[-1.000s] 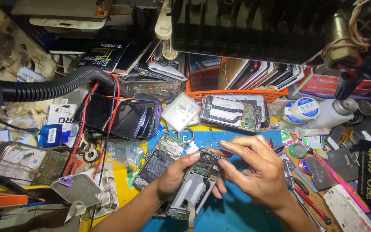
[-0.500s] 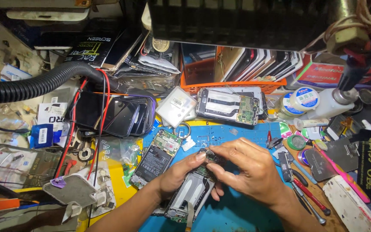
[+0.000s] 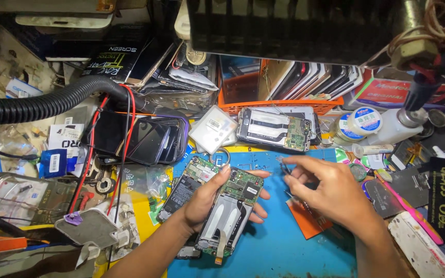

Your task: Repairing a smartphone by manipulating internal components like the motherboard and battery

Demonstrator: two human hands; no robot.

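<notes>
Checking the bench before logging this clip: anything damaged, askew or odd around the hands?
Nothing spilled. The opened phone in the left hand has its back off and board bare. A second stripped phone lies askew beside it; a third lies above the blue mat.

Phone repair workshop: opened phones [image 3: 274,127], blue mat [image 3: 284,247], cluttered bench

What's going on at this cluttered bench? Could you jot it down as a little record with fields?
Setting: crowded repair bench with a blue work mat
Left hand: grips an opened phone, back cover off, circuit board showing
Right hand: raised beside that phone, pinching tweezers
Beside the left hand: a second opened phone lying on the mat
Behind: a third opened phone, black corrugated hose, orange tray of stacked phones
Right edge: pink toothbrush
</notes>
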